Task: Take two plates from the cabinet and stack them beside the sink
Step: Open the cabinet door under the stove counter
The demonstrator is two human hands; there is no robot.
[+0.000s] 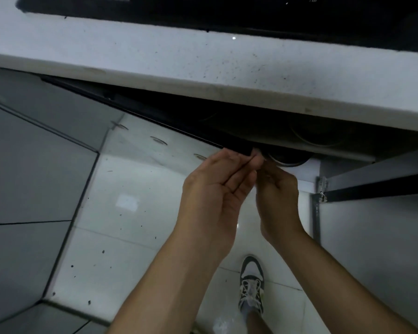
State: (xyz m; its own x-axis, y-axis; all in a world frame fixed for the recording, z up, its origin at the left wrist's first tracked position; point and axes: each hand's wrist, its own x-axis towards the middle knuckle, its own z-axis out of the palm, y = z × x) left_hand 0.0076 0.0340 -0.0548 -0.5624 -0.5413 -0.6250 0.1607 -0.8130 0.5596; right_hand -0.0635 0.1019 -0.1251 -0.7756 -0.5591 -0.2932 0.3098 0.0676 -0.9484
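The plates this job calls for cannot be made out for certain: under the front edge of the pale speckled stone surface (227, 75) the cabinet's dark interior (263, 131) shows only dim round outlines, and the clearest of them is a dark, round rimmed dish (287, 160) sitting at the cabinet's front edge, which may be a plate or a bowl. Both hands have gone to that spot, probably because the thing lies low and deep under the overhang and needs two hands to draw it out level. The left hand (215, 191) is palm-up with its fingers (237, 160) curled up to the black front rail (155, 119) of the cabinet, its grip narrow and seemingly on that rail or the rim just behind it; I cannot tell which. The right hand (278, 196) is bunched close beside it, fingertips touching the left hand's and reaching to the dish's rim, grip pinched small, though whether it has hold of anything is hidden. To the right the grey cabinet door (372, 225) stands swung open on its metal hinge (322, 189), clearing the way. Below is glossy white tiled floor (130, 213) and one grey-and-white laced sneaker (251, 285), planted close so the person can lean in. Nothing is out yet, I'd judge.
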